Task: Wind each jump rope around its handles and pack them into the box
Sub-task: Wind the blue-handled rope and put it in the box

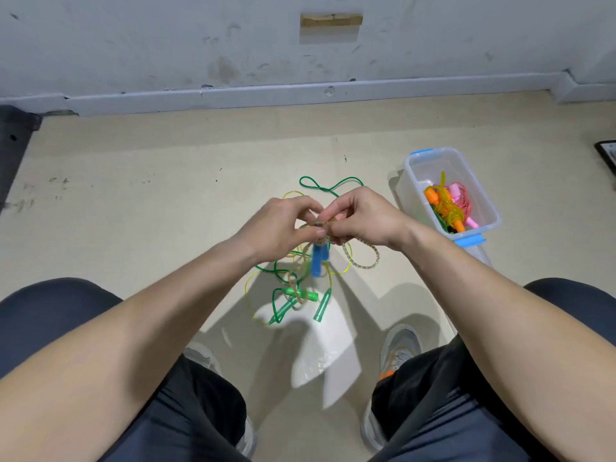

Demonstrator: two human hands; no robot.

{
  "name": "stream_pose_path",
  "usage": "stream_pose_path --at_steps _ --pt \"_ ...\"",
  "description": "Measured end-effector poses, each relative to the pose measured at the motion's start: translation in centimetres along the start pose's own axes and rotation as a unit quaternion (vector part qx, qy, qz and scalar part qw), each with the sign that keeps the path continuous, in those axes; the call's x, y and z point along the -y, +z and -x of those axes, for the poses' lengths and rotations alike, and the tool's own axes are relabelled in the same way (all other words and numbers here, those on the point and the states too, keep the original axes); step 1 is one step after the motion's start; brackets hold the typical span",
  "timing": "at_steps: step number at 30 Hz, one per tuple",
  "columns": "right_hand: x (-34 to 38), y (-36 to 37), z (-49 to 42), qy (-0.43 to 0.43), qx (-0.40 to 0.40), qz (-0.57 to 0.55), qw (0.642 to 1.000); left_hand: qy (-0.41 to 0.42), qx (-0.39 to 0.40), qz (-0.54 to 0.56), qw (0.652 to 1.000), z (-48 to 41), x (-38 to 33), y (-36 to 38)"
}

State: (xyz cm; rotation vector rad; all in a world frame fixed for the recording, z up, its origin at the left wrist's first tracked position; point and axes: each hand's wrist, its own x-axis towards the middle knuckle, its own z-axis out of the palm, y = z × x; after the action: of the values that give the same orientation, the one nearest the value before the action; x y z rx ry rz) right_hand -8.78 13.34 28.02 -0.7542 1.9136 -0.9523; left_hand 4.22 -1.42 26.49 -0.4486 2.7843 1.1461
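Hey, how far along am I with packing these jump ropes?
Done: an orange-handled rope and a pink-handled rope lie in the box. In hand: left hand and right hand pinch the cord of the blue-handled rope, a loop hanging loose. Left: green-handled ropes tangled on the floor.

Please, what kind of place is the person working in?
Probably a plain indoor room, maybe a storeroom: a scuffed grey wall with a baseboard, a beige floor where the jump ropes lie, and a plastic box standing on it.
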Motion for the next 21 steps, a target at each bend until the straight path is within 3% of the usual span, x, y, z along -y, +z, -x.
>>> stream_pose_path --at_steps 5,8,12,15,17,19,21 --pt "-0.3 -0.3 0.1 0.009 -0.015 -0.018 1.0 0.017 -0.082 -0.041 0.996 0.0 0.8 -0.7" --pt "-0.6 -0.9 -0.1 0.025 -0.036 -0.052 0.998 -0.074 -0.159 -0.081 0.981 -0.4 2.1 -2.0" --pt "-0.7 -1.0 -0.1 0.022 -0.042 -0.069 0.997 -0.181 -0.192 -0.113 0.958 -0.6 3.1 -2.7" --pt "-1.2 -1.3 0.0 0.031 -0.052 -0.053 0.997 -0.246 -0.252 -0.148 0.924 -0.6 3.9 -3.5" --pt "-1.5 -1.9 0.0 0.037 -0.058 -0.067 0.995 -0.312 -0.231 -0.178 0.904 -0.7 5.0 -4.9" --pt "-1.5 -2.4 0.0 0.025 -0.047 -0.087 0.995 -0.363 -0.151 -0.21 0.895 -0.8 5.7 -5.4" --pt "-1.0 -2.3 -0.1 0.002 -0.021 -0.103 0.995 -0.347 -0.081 -0.22 0.908 -0.7 5.7 -4.5"
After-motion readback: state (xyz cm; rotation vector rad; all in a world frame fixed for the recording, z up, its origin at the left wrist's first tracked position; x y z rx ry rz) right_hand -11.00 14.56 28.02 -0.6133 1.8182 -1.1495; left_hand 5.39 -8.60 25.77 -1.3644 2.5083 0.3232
